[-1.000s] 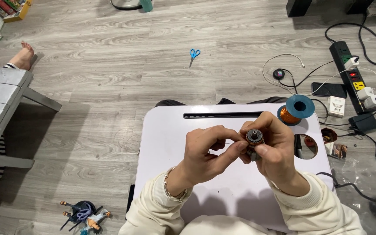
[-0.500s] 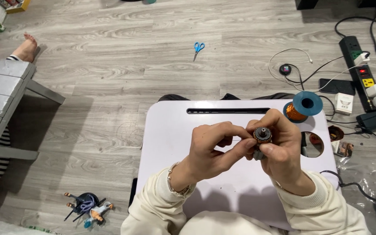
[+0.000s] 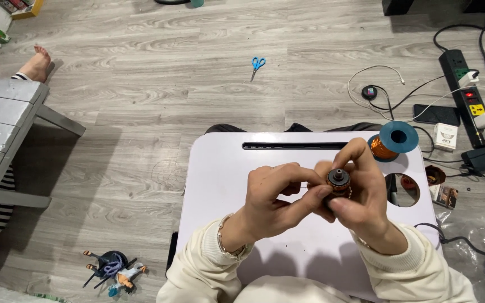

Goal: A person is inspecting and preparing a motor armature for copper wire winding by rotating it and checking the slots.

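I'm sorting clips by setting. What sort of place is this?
Probably a room at home, not a workshop: a wood-look floor, a white lap table under both hands, a power strip with chargers, and toy figures on the floor.

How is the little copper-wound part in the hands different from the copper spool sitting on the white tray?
The small wound part is pinched between the left hand and right hand, above the white tray; the spool lies untouched at the tray's far right edge. The part has a dark metal end with a shaft; the spool has blue flanges and looks larger. Both carry copper-coloured wire.
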